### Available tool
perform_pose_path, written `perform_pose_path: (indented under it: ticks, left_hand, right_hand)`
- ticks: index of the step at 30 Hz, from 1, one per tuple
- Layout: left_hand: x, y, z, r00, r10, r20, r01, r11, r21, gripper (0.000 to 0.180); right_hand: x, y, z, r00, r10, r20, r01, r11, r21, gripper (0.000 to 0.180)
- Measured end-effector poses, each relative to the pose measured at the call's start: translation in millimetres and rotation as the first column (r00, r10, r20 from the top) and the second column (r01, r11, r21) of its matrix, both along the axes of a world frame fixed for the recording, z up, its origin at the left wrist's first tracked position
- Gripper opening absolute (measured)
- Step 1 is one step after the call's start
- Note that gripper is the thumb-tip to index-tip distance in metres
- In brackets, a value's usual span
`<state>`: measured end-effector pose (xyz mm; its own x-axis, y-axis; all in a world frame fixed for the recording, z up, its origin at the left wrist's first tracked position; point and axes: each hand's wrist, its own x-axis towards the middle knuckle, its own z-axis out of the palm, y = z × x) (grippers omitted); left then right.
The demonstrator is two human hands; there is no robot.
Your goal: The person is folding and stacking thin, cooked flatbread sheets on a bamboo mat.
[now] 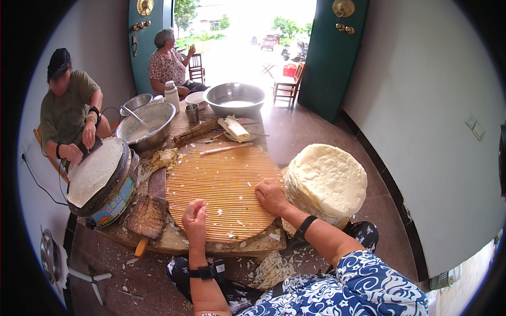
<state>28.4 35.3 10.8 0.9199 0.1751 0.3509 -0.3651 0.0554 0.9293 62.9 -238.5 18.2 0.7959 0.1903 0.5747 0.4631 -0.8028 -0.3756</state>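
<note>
A round ridged board (221, 179), yellow-brown and scattered with pale flakes, lies on the table in front of me. My left hand (195, 218) is above its near left edge, fingers drawn together; whatever they hold, if anything, is too small to make out. On the board's right side rests my right hand (271, 197), its fingers curled under and their tips hidden. Just right of that hand stands a tall stack of thin round flatbreads (328, 181). A thin pale stick (223, 149) lies across the board's far part.
At the left a co-worker handles a pale sheet (97, 171) on a round griddle (113, 203). A batter bowl (145, 126), a steel basin (234, 97) and a plate with a rolled flatbread (233, 129) stand farther back. A brown flat scraper (147, 216) lies left. Another person sits beyond.
</note>
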Motion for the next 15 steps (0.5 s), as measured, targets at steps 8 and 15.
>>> perform_pose_path:
  ticks: [8, 15]
  left_hand:
    - [-1.9, 0.0, 0.9, 0.998, 0.046, 0.035, -0.044, 0.998, -0.048, 0.015]
    - [1.2, 5.6, -5.6, 0.994, 0.083, 0.070, -0.076, 0.991, -0.108, 0.015]
  right_hand:
    - [0.8, 0.2, -1.8, 1.000, -0.017, -0.010, 0.017, 1.000, -0.011, 0.010]
    - [1.1, 0.5, -1.2, 1.000, -0.004, 0.005, 0.004, 1.000, 0.001, 0.010]
